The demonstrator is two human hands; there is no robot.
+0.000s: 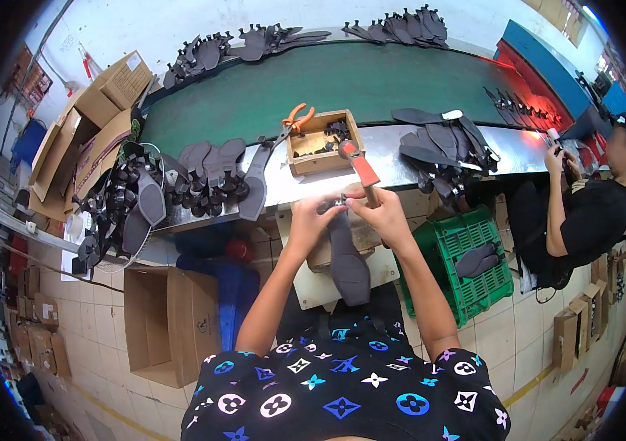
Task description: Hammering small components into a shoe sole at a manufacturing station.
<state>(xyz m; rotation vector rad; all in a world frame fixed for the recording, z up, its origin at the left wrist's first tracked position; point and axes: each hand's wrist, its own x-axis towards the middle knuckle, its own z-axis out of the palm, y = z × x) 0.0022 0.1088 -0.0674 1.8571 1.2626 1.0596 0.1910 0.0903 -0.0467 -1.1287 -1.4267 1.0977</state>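
Observation:
A dark grey shoe sole points toward me over a pale block and a white board. My left hand pinches the sole's far, narrow end between thumb and fingers. From the other side, my right hand has its fingertips on the same end, around a small dark piece too tiny to make out. A hammer with an orange-red head and wooden handle rises from my right hand, its handle tucked against the palm. Just beyond stands a wooden box of small black parts, with orange-handled pliers at its left edge.
Soles with black heels crowd the metal bench edge at left, and more soles lie at right. Behind runs a green conveyor belt. A green crate, a cardboard box and a seated co-worker flank me.

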